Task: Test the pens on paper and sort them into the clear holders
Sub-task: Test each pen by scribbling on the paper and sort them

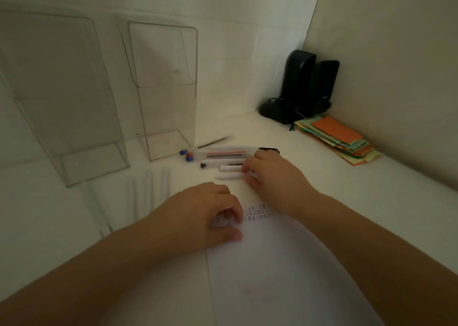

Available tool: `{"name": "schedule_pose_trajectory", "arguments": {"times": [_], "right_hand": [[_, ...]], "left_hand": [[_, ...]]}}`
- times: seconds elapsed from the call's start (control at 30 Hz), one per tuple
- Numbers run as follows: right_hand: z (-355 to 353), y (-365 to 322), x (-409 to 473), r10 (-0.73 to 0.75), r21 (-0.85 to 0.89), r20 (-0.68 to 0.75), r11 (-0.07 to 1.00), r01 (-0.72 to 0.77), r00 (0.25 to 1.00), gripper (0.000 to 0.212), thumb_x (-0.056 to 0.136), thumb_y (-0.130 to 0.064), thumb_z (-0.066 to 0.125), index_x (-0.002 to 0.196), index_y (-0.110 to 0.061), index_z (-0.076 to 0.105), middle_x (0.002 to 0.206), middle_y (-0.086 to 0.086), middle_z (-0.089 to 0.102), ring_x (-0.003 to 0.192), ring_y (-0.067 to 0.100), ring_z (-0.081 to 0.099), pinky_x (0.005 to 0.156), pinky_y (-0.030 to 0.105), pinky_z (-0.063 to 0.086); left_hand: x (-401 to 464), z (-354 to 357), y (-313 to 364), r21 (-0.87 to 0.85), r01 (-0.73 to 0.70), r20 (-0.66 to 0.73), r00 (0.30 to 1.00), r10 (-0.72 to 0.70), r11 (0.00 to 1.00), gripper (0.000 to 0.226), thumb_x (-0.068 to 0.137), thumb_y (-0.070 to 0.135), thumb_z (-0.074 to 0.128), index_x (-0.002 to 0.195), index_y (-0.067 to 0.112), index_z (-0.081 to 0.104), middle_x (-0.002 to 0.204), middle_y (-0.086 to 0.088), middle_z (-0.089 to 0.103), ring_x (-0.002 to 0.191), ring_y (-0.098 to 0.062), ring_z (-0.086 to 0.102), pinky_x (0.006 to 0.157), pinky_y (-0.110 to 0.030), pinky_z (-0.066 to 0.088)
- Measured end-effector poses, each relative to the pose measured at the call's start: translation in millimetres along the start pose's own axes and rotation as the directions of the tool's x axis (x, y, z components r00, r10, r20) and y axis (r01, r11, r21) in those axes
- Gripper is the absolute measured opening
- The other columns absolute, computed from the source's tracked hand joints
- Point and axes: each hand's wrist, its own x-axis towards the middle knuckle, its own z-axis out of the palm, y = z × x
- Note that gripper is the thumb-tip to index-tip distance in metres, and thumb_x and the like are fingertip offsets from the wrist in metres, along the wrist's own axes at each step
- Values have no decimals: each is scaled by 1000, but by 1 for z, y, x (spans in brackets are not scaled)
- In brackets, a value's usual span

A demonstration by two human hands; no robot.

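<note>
Several pens (223, 156) lie side by side on the white table, some with blue caps at their left ends. My right hand (270, 177) reaches over their right ends, its fingers curled on a white pen (230, 176) nearest me. A white sheet of paper (272, 263) lies in front of me, with small printed marks along its top edge. My left hand (208, 214) presses on the paper's top left corner, fingers bent. Two tall clear holders (74, 102) (166, 90) stand at the back left, with nothing inside them.
Two black speakers (304, 85) stand in the back right corner against the wall. A stack of coloured paper pieces (342, 140), orange on top, lies beside them. A thin dark stick (213, 142) rests behind the pens. Walls close off the back and right.
</note>
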Motion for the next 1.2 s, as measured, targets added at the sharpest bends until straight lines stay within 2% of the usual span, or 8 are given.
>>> {"name": "schedule_pose_trajectory", "arguments": {"times": [0.13,0.23,0.33,0.43,0.57,0.93,1.07,1.2], "right_hand": [[-4,-3,-20,-124,-77,28,989,126,992,26,97,-27,41,116,-18,57,117,2,53,111,19,46,89,28,33],[-19,-13,-29,92,318,-151,947,-40,984,14,94,-23,47,100,-19,58,94,-6,56,86,6,52,76,18,42],[-30,-19,-31,387,957,42,250,-149,921,13,95,-15,44,94,-11,57,78,-5,60,70,4,59,69,16,52],[-16,-26,-34,271,944,271,-263,-200,924,16,94,-11,42,91,-2,55,74,8,61,65,13,62,62,24,56],[-1,-29,-33,177,941,275,-252,-226,945,20,84,-19,50,94,-3,55,74,8,60,68,16,61,67,27,55],[3,-29,-34,131,977,201,43,-208,971,19,91,-16,49,105,-7,58,86,16,63,76,22,64,72,30,56],[3,-28,-35,176,976,200,-123,-180,964,32,89,-10,49,121,-14,52,83,12,66,69,19,62,68,31,55],[-3,-21,-35,215,904,267,-393,-168,939,32,90,-5,43,115,-16,59,82,6,70,52,11,56,49,19,50]], "left_hand": [[0,8,11,-13,-38,28,999,38,999,23,79,52,58,96,36,56,82,22,44,79,6,44,77,-15,39],[-1,6,13,-76,-8,6,1000,9,997,14,77,45,63,83,40,52,77,21,47,74,7,46,67,-9,37],[-3,1,11,-174,106,-104,987,-126,979,30,72,42,69,73,40,39,76,17,51,75,10,46,62,-8,40],[-4,-3,10,-312,142,-129,973,-190,940,45,61,45,76,84,44,37,84,18,55,78,10,49,63,-9,42],[-5,-1,4,-241,-5,-41,999,-6,970,51,62,55,68,103,53,37,104,28,48,90,3,51,76,-9,42],[-4,0,2,-189,-58,-61,997,48,980,37,62,57,63,92,42,48,89,15,52,79,-4,51,69,-20,45],[-4,-7,4,-471,40,-24,998,-58,881,57,56,48,74,101,53,40,92,16,58,81,-4,57,71,-14,47],[-1,-4,-8,-522,110,-134,969,-209,846,28,80,13,64,87,37,51,82,13,64,68,-2,56,64,-13,44]]}}
